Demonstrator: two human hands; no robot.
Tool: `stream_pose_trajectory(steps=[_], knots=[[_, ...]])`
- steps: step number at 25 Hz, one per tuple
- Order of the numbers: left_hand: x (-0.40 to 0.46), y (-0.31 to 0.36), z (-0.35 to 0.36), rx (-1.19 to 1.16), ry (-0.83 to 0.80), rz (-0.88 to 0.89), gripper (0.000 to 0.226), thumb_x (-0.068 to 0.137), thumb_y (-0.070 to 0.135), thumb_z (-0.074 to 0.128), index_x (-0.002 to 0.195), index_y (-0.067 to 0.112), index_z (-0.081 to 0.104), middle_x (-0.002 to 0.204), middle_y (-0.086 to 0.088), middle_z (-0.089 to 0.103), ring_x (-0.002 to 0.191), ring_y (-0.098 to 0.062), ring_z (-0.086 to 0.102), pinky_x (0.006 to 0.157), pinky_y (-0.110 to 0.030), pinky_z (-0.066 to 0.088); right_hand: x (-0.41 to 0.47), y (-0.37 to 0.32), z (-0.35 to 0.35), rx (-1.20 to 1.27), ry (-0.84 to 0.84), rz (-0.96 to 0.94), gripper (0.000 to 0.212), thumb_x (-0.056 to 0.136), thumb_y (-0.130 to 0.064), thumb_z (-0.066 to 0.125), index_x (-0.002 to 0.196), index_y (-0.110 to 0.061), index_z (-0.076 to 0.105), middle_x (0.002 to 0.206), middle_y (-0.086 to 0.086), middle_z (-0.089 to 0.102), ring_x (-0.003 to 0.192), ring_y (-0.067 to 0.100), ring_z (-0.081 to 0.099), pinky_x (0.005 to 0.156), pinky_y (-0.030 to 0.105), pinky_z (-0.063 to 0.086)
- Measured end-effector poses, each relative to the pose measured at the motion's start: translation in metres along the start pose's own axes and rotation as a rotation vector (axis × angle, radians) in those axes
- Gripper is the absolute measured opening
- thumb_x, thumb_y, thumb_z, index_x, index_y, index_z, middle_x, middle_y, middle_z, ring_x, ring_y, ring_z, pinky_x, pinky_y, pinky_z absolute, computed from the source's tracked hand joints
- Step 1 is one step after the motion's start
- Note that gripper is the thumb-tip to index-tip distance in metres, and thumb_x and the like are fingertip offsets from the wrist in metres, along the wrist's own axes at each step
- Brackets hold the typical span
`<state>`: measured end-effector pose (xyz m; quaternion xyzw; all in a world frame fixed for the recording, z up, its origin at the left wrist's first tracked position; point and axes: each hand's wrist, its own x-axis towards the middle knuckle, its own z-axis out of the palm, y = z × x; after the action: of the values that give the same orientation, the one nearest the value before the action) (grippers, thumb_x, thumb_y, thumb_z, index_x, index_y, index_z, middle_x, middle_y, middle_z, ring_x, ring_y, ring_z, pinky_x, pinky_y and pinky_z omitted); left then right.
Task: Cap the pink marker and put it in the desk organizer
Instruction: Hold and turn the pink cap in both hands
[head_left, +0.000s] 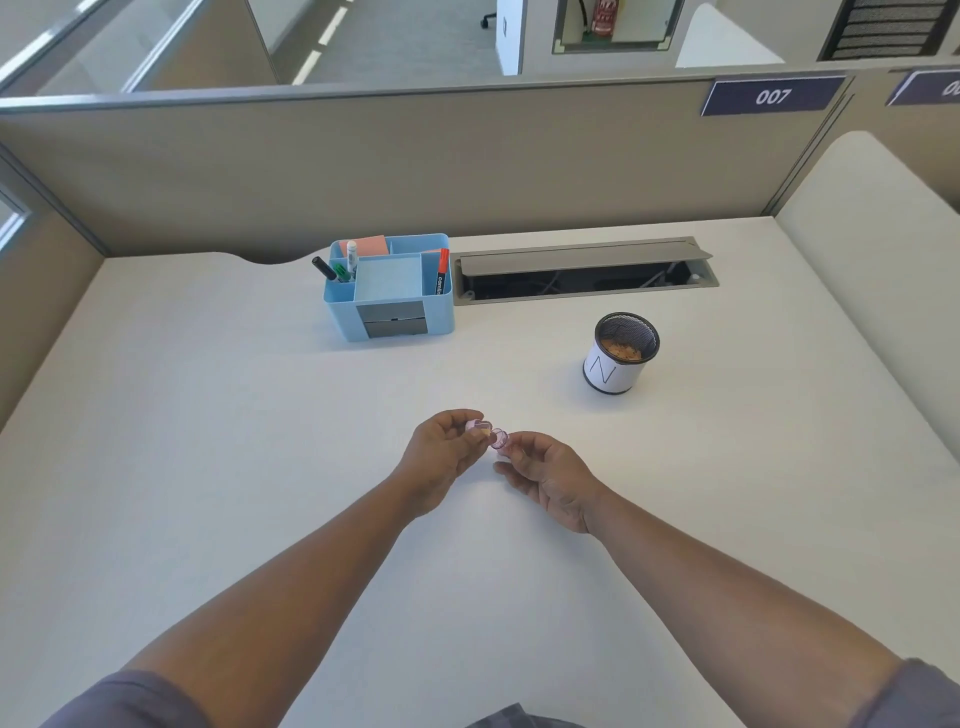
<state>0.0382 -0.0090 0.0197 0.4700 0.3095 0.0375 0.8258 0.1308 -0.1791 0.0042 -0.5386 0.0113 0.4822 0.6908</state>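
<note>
Just now the left hand (441, 457) is pinching the pink marker (478, 427) while the right hand (550, 475) is pinching its cap (498, 439), tips nearly touching above the desk's (208, 415) middle, evidently lining up to press them together. Meanwhile the blue desk organizer (389, 288) is waiting well apart at the far edge, beside the mesh cup (621, 353).

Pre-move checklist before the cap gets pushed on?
1. Left hand grips pink marker: ok.
2. Right hand fingers pinch cap: ok.
3. Cap seated on marker: cannot tell, too small and foreshortened.
4. Cap and tip aligned: cannot tell, though they sit close together.
5. Blue desk organizer upright, compartments open on top: ok.
6. Path to organizer clear; mesh cup stands off to the right: ok.
</note>
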Motion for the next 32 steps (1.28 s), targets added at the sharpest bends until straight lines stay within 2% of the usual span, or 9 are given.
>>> stream_pose_trajectory(steps=[3, 6, 11, 13, 18, 22, 29, 32], knots=[[0.006, -0.002, 0.006, -0.104, 0.031, -0.054, 0.022, 0.095, 0.002, 0.068, 0.116, 0.001, 0.063, 0.111, -0.015, 0.074, 0.099, -0.022, 0.076, 0.089, -0.028, 0.060, -0.004, -0.005, 0.000, -0.049, 0.039, -0.021, 0.027, 0.091, -0.019, 0.073, 0.117, -0.014, 0.067, 0.107, -0.003, 0.073, 0.096, 0.018, 0.071, 0.077, 0.026, 0.057], [0.010, -0.004, 0.015, -0.151, 0.035, -0.083, 0.024, 0.097, 0.002, 0.066, 0.120, -0.002, 0.062, 0.114, -0.019, 0.075, 0.101, -0.024, 0.077, 0.085, -0.027, 0.061, -0.006, -0.007, -0.003, -0.077, 0.052, -0.049, 0.027, 0.091, -0.018, 0.073, 0.117, -0.015, 0.067, 0.108, -0.002, 0.071, 0.097, 0.017, 0.067, 0.078, 0.027, 0.054], [0.011, -0.004, 0.028, -0.173, 0.005, -0.042, 0.024, 0.094, -0.003, 0.067, 0.118, -0.003, 0.064, 0.108, -0.015, 0.078, 0.102, -0.023, 0.077, 0.084, -0.025, 0.061, -0.008, -0.008, -0.009, -0.115, 0.118, -0.135, 0.022, 0.094, -0.012, 0.069, 0.116, -0.011, 0.068, 0.105, 0.005, 0.067, 0.092, 0.022, 0.060, 0.079, 0.028, 0.050], [0.010, -0.003, 0.032, -0.108, 0.009, 0.002, 0.025, 0.092, -0.002, 0.070, 0.116, -0.001, 0.065, 0.108, -0.015, 0.077, 0.102, -0.023, 0.076, 0.088, -0.026, 0.060, -0.009, -0.008, -0.012, -0.132, 0.136, -0.162, 0.021, 0.094, -0.010, 0.069, 0.115, -0.008, 0.069, 0.104, 0.008, 0.064, 0.089, 0.024, 0.056, 0.080, 0.030, 0.049], [0.006, 0.001, 0.038, 0.220, 0.063, 0.150, 0.023, 0.087, 0.010, 0.079, 0.109, 0.014, 0.073, 0.113, -0.013, 0.078, 0.099, -0.020, 0.073, 0.100, -0.039, 0.055, -0.006, -0.008, -0.010, -0.172, 0.169, -0.195, 0.023, 0.093, -0.010, 0.070, 0.116, -0.007, 0.071, 0.100, 0.007, 0.063, 0.087, 0.024, 0.052, 0.083, 0.032, 0.048], [0.002, 0.005, 0.040, 0.310, 0.087, 0.198, 0.022, 0.086, 0.019, 0.082, 0.106, 0.024, 0.076, 0.099, 0.003, 0.083, 0.094, -0.011, 0.077, 0.089, -0.030, 0.053, -0.005, -0.006, -0.007, -0.153, 0.174, -0.203, 0.023, 0.091, -0.014, 0.074, 0.113, -0.008, 0.072, 0.097, 0.005, 0.062, 0.084, 0.024, 0.050, 0.081, 0.033, 0.047], [0.001, 0.008, 0.036, 0.432, 0.081, 0.263, 0.030, 0.081, 0.022, 0.087, 0.105, 0.035, 0.078, 0.094, 0.008, 0.082, 0.094, -0.007, 0.075, 0.076, -0.018, 0.055, -0.003, -0.005, -0.007, -0.183, 0.175, -0.204, 0.020, 0.092, -0.011, 0.071, 0.112, -0.007, 0.072, 0.094, 0.005, 0.061, 0.083, 0.025, 0.045, 0.077, 0.034, 0.043], [0.003, 0.008, 0.035, 0.467, 0.077, 0.292, 0.027, 0.080, 0.025, 0.088, 0.104, 0.034, 0.078, 0.095, 0.007, 0.081, 0.094, -0.008, 0.075, 0.077, -0.021, 0.053, -0.003, -0.005, -0.006, -0.187, 0.165, -0.210, 0.019, 0.093, -0.009, 0.070, 0.112, -0.006, 0.071, 0.095, 0.006, 0.060, 0.084, 0.025, 0.045, 0.076, 0.033, 0.042]])
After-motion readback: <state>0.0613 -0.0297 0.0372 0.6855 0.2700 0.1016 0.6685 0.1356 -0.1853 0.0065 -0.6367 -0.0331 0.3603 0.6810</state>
